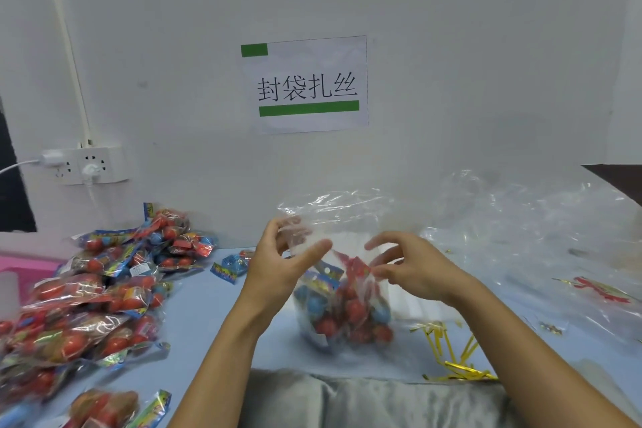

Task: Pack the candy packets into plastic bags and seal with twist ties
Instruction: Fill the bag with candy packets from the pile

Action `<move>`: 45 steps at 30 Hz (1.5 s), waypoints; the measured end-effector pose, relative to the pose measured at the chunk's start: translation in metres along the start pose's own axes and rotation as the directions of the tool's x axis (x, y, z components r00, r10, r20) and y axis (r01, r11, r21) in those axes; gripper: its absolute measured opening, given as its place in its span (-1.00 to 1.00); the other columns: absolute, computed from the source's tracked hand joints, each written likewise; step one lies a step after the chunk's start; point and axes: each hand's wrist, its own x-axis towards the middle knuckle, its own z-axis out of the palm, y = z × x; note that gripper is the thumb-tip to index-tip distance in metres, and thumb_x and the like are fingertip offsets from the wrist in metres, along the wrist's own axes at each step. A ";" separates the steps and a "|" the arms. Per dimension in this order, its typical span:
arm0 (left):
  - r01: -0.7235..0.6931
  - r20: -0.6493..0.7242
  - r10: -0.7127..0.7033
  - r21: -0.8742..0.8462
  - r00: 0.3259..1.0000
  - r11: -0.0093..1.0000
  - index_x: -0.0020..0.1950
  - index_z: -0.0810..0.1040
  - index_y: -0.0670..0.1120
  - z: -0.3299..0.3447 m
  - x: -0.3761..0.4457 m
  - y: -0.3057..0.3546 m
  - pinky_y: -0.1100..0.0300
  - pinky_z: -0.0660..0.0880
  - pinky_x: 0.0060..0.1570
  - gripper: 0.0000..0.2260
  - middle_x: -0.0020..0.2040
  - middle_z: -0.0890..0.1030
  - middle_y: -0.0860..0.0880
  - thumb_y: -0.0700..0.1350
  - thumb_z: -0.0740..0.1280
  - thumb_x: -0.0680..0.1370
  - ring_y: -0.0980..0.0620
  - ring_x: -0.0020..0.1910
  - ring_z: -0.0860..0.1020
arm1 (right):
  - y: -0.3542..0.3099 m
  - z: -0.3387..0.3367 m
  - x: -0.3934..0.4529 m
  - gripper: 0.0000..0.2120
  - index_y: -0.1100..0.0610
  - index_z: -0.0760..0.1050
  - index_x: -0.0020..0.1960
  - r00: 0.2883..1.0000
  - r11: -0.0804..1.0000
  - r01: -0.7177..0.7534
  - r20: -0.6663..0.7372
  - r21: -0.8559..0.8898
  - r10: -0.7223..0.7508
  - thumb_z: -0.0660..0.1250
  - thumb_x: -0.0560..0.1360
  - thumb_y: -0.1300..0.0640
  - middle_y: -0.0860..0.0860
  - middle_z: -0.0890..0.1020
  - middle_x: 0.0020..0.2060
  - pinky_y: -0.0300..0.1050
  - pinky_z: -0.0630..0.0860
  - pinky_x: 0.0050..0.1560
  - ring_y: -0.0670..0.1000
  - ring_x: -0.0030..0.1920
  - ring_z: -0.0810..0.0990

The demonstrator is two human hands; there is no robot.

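With candy packets [342, 316] settled low in the plastic bag [333, 219] at table centre, the left hand [281, 264] seemingly pinches its neck while the right hand [406, 264] hovers half-open; gather evenly, then reach the twist ties [451, 354] at four o'clock.

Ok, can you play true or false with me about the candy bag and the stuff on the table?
1. The clear bag between the hands already has candy packets inside. True.
2. A gold twist tie is already wrapped round the bag's top. False: the top is loose and untied; the twist ties lie on the table.
3. The big pile of candy packets lies on the person's left. True.
4. The right hand holds a twist tie. False: its fingers are at the bag's plastic, no tie in them.
5. The left hand is at the bag's upper part. True.
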 end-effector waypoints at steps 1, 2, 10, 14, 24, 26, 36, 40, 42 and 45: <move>0.023 0.043 -0.025 0.051 0.999 0.998 0.28 0.46 0.09 -0.003 0.000 -0.002 0.27 0.49 0.12 -0.30 0.22 0.60 0.09 0.17 0.65 0.22 0.16 0.26 0.54 | 0.002 -0.002 0.000 -0.64 -0.03 0.53 0.19 0.999 1.000 -0.005 -0.036 -0.002 0.005 0.38 0.51 0.34 -0.01 0.71 -0.04 -0.15 0.59 -0.05 0.02 -0.11 0.69; 0.049 0.084 -0.059 0.113 0.995 0.992 0.35 0.41 0.11 -0.005 0.000 -0.004 0.22 0.46 0.18 -0.23 0.28 0.55 0.10 0.15 0.64 0.21 0.14 0.31 0.49 | 0.004 -0.004 0.000 -0.58 -0.04 0.49 0.25 0.998 1.000 -0.005 -0.070 0.011 0.006 0.33 0.51 0.36 -0.02 0.69 0.02 -0.13 0.59 -0.01 0.04 -0.02 0.68; 0.165 0.338 -0.242 0.242 0.909 0.956 0.15 0.31 0.25 0.007 -0.009 -0.029 0.36 0.56 -0.18 -0.34 0.00 0.66 0.14 -0.16 0.64 0.32 0.21 -0.07 0.68 | -0.025 -0.019 -0.005 -0.54 -0.12 0.33 0.41 0.900 0.949 0.242 -0.412 0.202 -0.143 0.22 0.58 0.24 -0.06 0.48 0.24 -0.14 0.45 0.01 -0.05 0.17 0.51; 0.146 0.296 -0.228 0.274 0.928 0.951 0.35 0.26 0.11 0.012 -0.010 -0.032 0.18 0.63 0.00 -0.31 0.11 0.65 0.01 -0.15 0.59 0.37 0.12 0.02 0.67 | -0.028 -0.022 -0.005 -0.51 -0.09 0.23 0.49 0.955 0.976 0.102 -0.295 0.194 -0.041 0.15 0.61 0.22 0.02 0.47 0.26 0.10 0.47 0.25 0.07 0.22 0.50; 0.150 0.256 -0.206 0.223 0.945 0.963 0.33 0.33 0.06 0.013 -0.011 -0.042 0.20 0.63 -0.09 -0.28 0.06 0.68 0.00 -0.19 0.62 0.30 0.08 -0.01 0.68 | 0.010 0.002 -0.013 -0.23 -0.07 0.27 0.40 0.912 0.972 -0.129 0.362 -0.197 0.194 0.63 0.34 0.09 -0.03 0.58 -0.03 -0.20 0.61 -0.18 -0.14 -0.28 0.60; 0.144 0.244 -0.192 0.202 0.951 0.969 0.34 0.35 0.05 0.013 -0.010 -0.046 0.06 0.65 -0.02 -0.32 0.05 0.69 -0.01 -0.25 0.57 0.33 0.04 0.00 0.69 | 0.014 0.008 -0.010 -0.31 -0.10 0.30 0.32 0.938 0.969 -0.099 0.303 -0.226 0.167 0.62 0.34 0.02 -0.05 0.59 -0.07 -0.21 0.59 -0.26 -0.17 -0.35 0.58; 0.163 0.375 -0.213 0.162 0.902 0.973 0.31 0.41 0.05 0.000 -0.008 -0.047 0.24 0.60 -0.15 -0.42 -0.11 0.71 0.08 -0.19 0.50 0.35 0.09 -0.13 0.68 | 0.022 0.013 -0.006 -0.37 -0.05 0.33 0.22 0.955 0.984 -0.097 0.265 -0.147 0.134 0.62 0.33 -0.09 -0.09 0.60 -0.04 -0.28 0.54 -0.34 -0.24 -0.38 0.60; 0.120 0.337 -0.172 0.169 0.926 0.978 0.31 0.34 0.16 0.011 -0.007 -0.048 0.12 0.64 -0.03 -0.21 0.03 0.69 0.04 -0.13 0.67 0.22 0.03 0.04 0.68 | 0.023 0.015 -0.005 -0.33 -0.02 0.34 0.24 0.966 0.987 -0.069 0.238 -0.144 0.102 0.61 0.29 -0.13 -0.12 0.64 -0.01 -0.27 0.57 -0.26 -0.20 -0.16 0.66; 0.065 0.309 -0.124 0.195 0.943 0.979 0.29 0.35 0.18 0.018 -0.006 -0.050 0.07 0.66 -0.04 -0.20 -0.01 0.69 0.09 -0.13 0.68 0.18 0.04 0.00 0.69 | 0.025 0.019 -0.002 -0.35 0.05 0.46 0.25 0.971 0.984 -0.037 0.225 -0.173 0.076 0.58 0.27 -0.14 -0.06 0.68 0.01 -0.11 0.64 -0.03 -0.09 -0.04 0.68; 0.039 0.275 -0.087 0.173 0.958 0.984 0.26 0.39 0.11 0.019 -0.006 -0.050 0.08 0.65 -0.11 -0.30 -0.05 0.71 0.06 -0.12 0.60 0.20 0.02 -0.07 0.71 | 0.028 0.024 -0.001 -0.47 -0.02 0.55 0.14 0.978 0.985 -0.002 0.204 -0.171 0.037 0.59 0.25 -0.13 -0.07 0.69 -0.08 -0.13 0.62 0.01 -0.11 -0.09 0.67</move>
